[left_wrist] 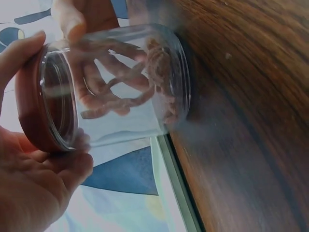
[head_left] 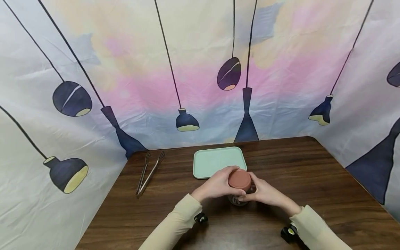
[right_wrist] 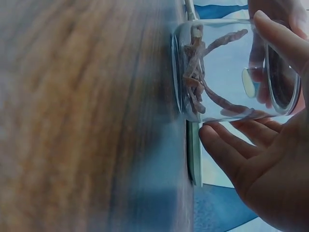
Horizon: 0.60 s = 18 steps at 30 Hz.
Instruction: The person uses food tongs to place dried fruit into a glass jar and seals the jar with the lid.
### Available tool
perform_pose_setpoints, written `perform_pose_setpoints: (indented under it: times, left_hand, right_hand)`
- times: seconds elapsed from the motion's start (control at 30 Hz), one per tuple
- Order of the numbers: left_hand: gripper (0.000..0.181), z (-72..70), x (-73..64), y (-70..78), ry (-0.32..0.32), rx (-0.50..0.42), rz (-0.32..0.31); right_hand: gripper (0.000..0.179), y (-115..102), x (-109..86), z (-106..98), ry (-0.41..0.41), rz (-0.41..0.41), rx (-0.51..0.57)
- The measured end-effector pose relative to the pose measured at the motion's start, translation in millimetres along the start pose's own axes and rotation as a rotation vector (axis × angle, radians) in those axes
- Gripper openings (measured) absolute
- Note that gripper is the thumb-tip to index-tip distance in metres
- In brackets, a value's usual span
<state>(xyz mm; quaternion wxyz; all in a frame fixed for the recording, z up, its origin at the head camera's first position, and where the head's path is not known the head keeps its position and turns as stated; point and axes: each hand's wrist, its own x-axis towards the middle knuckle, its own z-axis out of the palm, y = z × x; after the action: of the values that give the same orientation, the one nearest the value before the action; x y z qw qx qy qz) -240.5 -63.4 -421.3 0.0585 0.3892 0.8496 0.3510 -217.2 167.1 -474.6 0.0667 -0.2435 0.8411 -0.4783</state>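
A clear glass jar [left_wrist: 130, 128] with a reddish-brown lid [head_left: 239, 180] stands upright on the wooden table. Thin brown dried strips [right_wrist: 194, 79] lie heaped at its bottom, and a few lean up along the glass. My left hand [head_left: 220, 184] grips the lid by its edge, thumb in front and fingers behind. Around the glass body, my right hand [head_left: 266, 192] holds the jar from the right with thumb and fingers. In the head view the hands and lid hide most of the jar.
Just behind the jar lies a mint-green rectangular tray [head_left: 218, 161]. Metal tongs [head_left: 150, 175] rest to the left on the dark wooden table [head_left: 297, 166]. A cloth printed with hanging lamps [head_left: 200, 80] closes off the back and sides.
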Motion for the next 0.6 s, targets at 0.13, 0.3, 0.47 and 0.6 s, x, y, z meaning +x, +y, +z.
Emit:
perform_pose_setpoints:
  times: [0.13,0.3,0.47,0.6]
  left_hand:
    - [0.08,-2.0,1.0,-2.6,-0.013,0.006,0.018]
    - [0.08,-1.9,1.0,-4.1,-0.02,0.013,0.018]
    - [0.084,1.0,-0.1,5.4,-0.003,0.031,-0.052]
    - [0.096,7.7,-1.9,18.4,0.044,0.083,-0.148]
  right_hand:
    - [0.091,0.0,1.1,-2.0,-0.01,0.001,-0.011]
    - [0.091,-0.4,0.1,-2.2,-0.023,0.019,0.006]
    - [0.09,-3.5,-2.2,0.6,-0.006,0.059,0.04]
    - [0.094,-7.7,-2.3,6.4,0.038,0.085,0.037]
